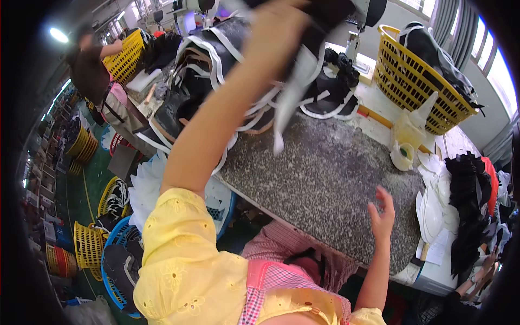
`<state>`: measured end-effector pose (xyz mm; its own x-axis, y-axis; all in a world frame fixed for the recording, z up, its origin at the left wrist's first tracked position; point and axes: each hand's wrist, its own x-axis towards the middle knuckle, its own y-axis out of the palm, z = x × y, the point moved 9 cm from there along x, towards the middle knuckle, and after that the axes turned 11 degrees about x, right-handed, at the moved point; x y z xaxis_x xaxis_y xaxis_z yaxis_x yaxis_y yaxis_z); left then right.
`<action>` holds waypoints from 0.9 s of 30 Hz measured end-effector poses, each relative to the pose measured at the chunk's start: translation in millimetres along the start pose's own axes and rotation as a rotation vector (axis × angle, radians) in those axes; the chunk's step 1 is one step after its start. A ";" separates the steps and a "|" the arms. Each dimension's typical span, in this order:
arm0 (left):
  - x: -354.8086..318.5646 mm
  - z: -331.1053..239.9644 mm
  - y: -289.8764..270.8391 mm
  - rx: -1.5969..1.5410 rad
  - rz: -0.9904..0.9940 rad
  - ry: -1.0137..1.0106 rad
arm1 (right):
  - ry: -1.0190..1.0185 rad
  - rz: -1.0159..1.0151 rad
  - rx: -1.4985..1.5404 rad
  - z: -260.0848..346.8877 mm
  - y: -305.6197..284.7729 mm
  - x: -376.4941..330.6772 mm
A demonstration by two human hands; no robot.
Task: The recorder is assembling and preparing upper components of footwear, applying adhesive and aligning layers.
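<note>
My left hand [276, 32] is raised high and far forward, closed on a black shoe upper with white strips [303, 65] that dangles below it. It hangs over a big pile of black uppers with white edging [195, 65] at the back of the speckled grey worktable [330, 184]. Over the table's near right edge my right hand [383, 214] hovers open with fingers spread, holding nothing. My yellow sleeve [179, 254] fills the lower left.
A yellow basket [417, 81] with dark pieces stands at the back right, next to a white cone and tape roll [403, 154]. White and black pieces [460, 200] lie at the right. Blue and yellow baskets [108, 249] sit on the floor at left. Another person [89, 65] works far left.
</note>
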<state>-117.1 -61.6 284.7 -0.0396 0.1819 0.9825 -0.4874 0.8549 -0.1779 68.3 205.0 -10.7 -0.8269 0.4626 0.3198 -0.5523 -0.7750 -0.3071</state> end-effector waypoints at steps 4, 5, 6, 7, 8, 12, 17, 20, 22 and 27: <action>-91.7 -122.6 64.5 -1.180 0.848 -0.735 | -0.260 -0.203 -0.166 -6.8 -40.8 -5.6; -111.6 -153.8 61.7 -1.461 0.986 -0.868 | -0.361 -0.134 -0.540 -34.4 -55.9 -10.7; -124.7 -164.0 54.6 -1.476 1.043 -0.921 | -0.175 -0.287 0.098 -48.7 -78.5 -12.9; -146.7 -167.7 53.5 -1.521 1.130 -1.086 | -0.004 -0.456 0.732 -68.6 -86.6 -20.9; -155.8 -164.1 53.5 -1.474 1.122 -1.118 | -0.068 -0.388 0.720 -56.9 -92.4 -31.3; -186.2 -142.4 57.4 -1.548 1.038 -1.323 | -0.099 0.018 1.239 -9.1 -74.2 -67.8; -271.1 -111.8 56.4 -1.491 1.082 -1.601 | 0.151 0.102 1.363 -8.4 -50.1 -98.5; -324.1 -74.5 47.4 -1.302 1.130 -1.713 | 0.315 0.185 1.049 -7.2 -42.6 -87.4; -318.6 -80.6 57.8 -1.349 1.235 -1.647 | 0.337 0.256 0.499 7.1 -34.5 -68.4; -310.8 -18.7 88.5 -1.027 1.439 -1.058 | 0.363 0.202 0.128 -19.3 -12.6 -20.9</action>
<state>-131.6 -33.3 -37.4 -0.4284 0.8582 -0.2827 0.8935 0.3556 -0.2743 90.4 213.4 -30.8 -0.9132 0.3999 -0.0788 -0.3768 -0.9021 -0.2105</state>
